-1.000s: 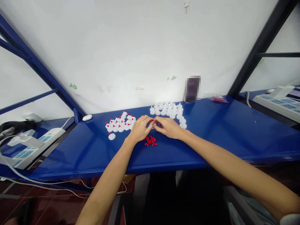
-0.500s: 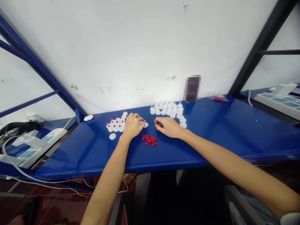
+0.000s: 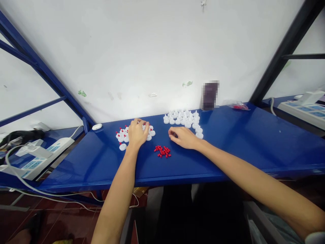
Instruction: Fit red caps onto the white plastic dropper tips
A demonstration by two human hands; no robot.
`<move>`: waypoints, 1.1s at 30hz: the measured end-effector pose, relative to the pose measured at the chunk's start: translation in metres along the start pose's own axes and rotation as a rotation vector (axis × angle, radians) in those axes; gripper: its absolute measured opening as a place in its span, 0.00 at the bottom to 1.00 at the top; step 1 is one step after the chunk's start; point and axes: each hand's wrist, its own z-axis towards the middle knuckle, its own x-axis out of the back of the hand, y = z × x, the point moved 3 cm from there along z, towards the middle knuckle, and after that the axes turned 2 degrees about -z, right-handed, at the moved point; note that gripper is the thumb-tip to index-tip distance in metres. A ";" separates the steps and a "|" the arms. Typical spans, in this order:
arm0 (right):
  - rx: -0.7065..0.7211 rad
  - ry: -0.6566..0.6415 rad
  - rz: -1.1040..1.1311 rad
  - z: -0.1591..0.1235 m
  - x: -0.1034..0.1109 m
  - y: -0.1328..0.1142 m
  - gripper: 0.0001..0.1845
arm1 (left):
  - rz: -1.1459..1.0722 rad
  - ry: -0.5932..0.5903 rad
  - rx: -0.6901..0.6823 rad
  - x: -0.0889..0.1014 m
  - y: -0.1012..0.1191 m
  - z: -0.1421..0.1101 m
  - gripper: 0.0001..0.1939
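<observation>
My left hand (image 3: 137, 133) arches over a group of white nozzle caps with red tips (image 3: 124, 135), its thumb apart from the fingers. The fingertips are partly hidden behind the hand, and some capped pieces (image 3: 151, 132) show just right of the thumb. My right hand (image 3: 183, 137) rests on the table with fingers curled and thumb near the index finger. Whatever it may hold is hidden. Between the hands, nearer me, lies a loose pile of small red tips (image 3: 163, 151). Behind my right hand stand several white nozzle caps (image 3: 184, 118) without red tips.
The blue table (image 3: 228, 142) meets a white wall. A white oval case (image 3: 96, 126) lies at the back left. A blurred dark box (image 3: 210, 96) leans on the wall beside a clear bag with red pieces (image 3: 238, 105). Power strips (image 3: 50, 152) lie beyond the frame posts.
My left hand has moved left over the group of red-tipped caps, uncovering several at its right side. My right hand has stayed in place. The view has shifted slightly.
</observation>
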 end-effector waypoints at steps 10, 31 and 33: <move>-0.204 0.009 -0.123 0.001 0.003 0.005 0.13 | -0.242 0.040 0.082 0.021 -0.026 0.005 0.19; -0.256 0.007 -0.324 0.000 0.006 0.023 0.25 | 0.020 -0.232 0.056 -0.009 -0.020 0.000 0.16; -0.243 0.011 -0.296 0.000 0.006 0.021 0.23 | 0.035 -0.225 0.057 -0.009 -0.020 0.000 0.16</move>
